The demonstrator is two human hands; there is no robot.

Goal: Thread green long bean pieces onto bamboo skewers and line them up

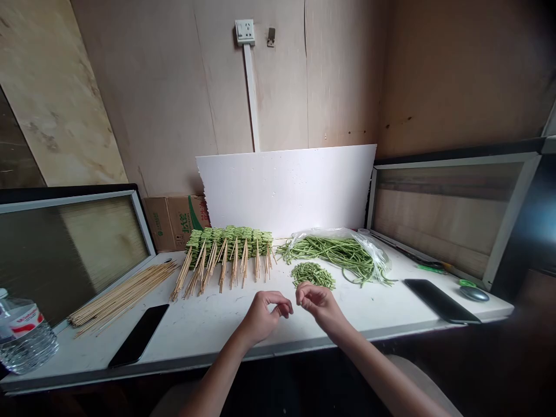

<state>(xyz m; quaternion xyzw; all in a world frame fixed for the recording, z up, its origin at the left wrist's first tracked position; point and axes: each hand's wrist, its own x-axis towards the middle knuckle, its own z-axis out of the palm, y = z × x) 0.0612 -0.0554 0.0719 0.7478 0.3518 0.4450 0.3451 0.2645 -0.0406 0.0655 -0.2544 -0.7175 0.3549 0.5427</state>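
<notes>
Over the front of the white table, my left hand (266,315) is curled, with thumb and fingertips close together. Facing it a short gap away, my right hand (320,306) is bent in a pinch. Anything between the fingers of either hand is too small or hidden to make out. Just beyond my right hand lies a small pile of cut green bean pieces (313,274). Behind that, long green beans (334,250) spread out of a clear plastic bag (382,260). To the left, skewers of green bean pieces (230,237) are stacked, their bare sticks (223,263) pointing toward me.
Loose bamboo sticks (125,289) lie at the left, near a black phone (139,335) and a water bottle (26,333). Another dark phone (441,300) and a computer mouse (474,293) are at the right. A white board (286,188) and a cardboard box (167,223) stand at the back.
</notes>
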